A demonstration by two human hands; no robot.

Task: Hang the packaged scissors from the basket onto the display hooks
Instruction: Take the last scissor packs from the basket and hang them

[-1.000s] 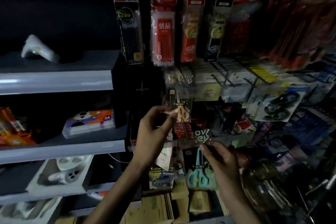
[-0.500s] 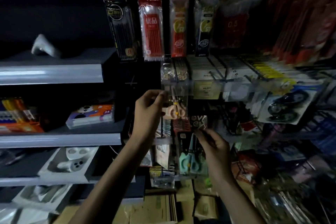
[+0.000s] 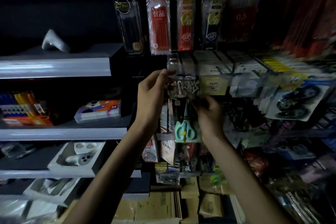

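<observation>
Grey shelving (image 3: 54, 71) fills the left side in tiers, and a hook display (image 3: 254, 76) crowded with hanging stationery fills the right. Cardboard boxes (image 3: 163, 203) sit stacked at the bottom between them. On a lower shelf a white moulded tray (image 3: 60, 165) holds a white rounded item in its recess, and on the shelf above it lies a flat box (image 3: 98, 111) marked 24. Sleeves of pens (image 3: 160, 22) hang along the top, and a blister card (image 3: 294, 103) at the right encloses two dark round rollers. The pack of scissors (image 3: 185, 114), clear plastic enclosing a pair with mint-green handles pointing down, is held up against the front of the hook row in the middle. Blur hides whether its top is on a hook. The right hand (image 3: 209, 112) grips its right edge with curled fingers; the left hand (image 3: 152, 96) pinches the clear plastic at its upper left corner.
</observation>
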